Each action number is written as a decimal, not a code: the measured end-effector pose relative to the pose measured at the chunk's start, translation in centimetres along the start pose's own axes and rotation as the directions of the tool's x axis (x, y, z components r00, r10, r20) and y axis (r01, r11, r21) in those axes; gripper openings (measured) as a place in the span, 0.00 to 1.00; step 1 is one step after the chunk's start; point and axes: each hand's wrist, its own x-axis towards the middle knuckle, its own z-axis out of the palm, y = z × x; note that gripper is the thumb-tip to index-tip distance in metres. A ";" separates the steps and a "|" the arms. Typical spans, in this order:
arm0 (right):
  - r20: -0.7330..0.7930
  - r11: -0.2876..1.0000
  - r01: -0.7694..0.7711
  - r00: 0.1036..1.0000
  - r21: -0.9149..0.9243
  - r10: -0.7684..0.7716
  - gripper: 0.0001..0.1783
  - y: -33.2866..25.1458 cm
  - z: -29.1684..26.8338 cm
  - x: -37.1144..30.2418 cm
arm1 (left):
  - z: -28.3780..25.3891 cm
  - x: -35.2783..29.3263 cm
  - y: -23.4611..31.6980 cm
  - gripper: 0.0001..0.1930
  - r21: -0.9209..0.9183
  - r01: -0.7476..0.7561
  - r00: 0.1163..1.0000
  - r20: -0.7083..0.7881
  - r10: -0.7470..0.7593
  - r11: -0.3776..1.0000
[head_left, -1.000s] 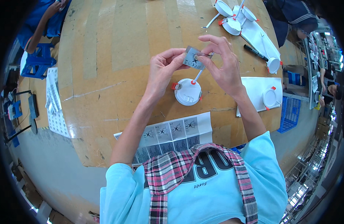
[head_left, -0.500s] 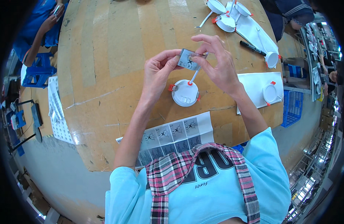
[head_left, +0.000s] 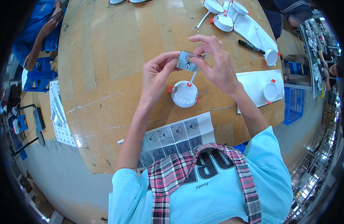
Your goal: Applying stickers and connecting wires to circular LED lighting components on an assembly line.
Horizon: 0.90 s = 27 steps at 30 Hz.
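A small silver-grey label (head_left: 185,62) with dark print is stretched between my two hands above the table. My left hand (head_left: 156,74) pinches its left edge between thumb and fingers. At its right edge, my right hand (head_left: 220,71) closes thumb and fingertips on the label, next to the upper end of a white cable (head_left: 193,77). That cable rises from a round white downlight (head_left: 184,95) with red-tipped spring clips, lying just below my hands. Whether the label touches the cable is hidden by my right fingers. A sheet of similar labels (head_left: 175,139) lies close to my body.
Another downlight (head_left: 270,91) rests on white paper (head_left: 246,79) at right. Farther up are a black marker (head_left: 250,46), a single downlight (head_left: 271,58) and a cluster of them (head_left: 223,23). A blue crate (head_left: 293,106) stands beyond the right edge; a person in blue (head_left: 32,41) is at far left.
My hands keep their hold on the label, which has turned and shifted only slightly. The view has moved a little, bringing white discs in at the top edge.
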 end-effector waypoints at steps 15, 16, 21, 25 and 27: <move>0.002 0.999 -0.017 1.000 0.036 0.017 0.23 -0.3 -0.1 -0.3 | -0.2 0.1 -0.3 0.11 -0.006 0.014 1.000 -0.007 -0.014 1.000; 0.002 0.999 -0.014 1.000 0.037 0.014 0.23 -0.3 -0.1 -0.2 | -0.3 0.0 -0.3 0.11 -0.004 0.029 0.999 -0.020 -0.029 1.000; -0.001 0.999 -0.026 1.000 0.037 0.026 0.23 -0.2 -0.1 -0.3 | 0.0 0.0 0.3 0.11 0.006 0.036 0.999 0.006 -0.036 0.999; 0.005 0.999 -0.024 1.000 0.037 0.024 0.23 -0.2 -0.1 -0.2 | 0.0 0.0 0.1 0.11 0.026 0.019 1.000 0.020 -0.020 0.999; 0.005 0.999 -0.026 1.000 0.036 0.026 0.23 -0.3 -0.1 -0.2 | -0.1 0.0 0.1 0.11 0.023 0.002 1.000 0.024 -0.003 1.000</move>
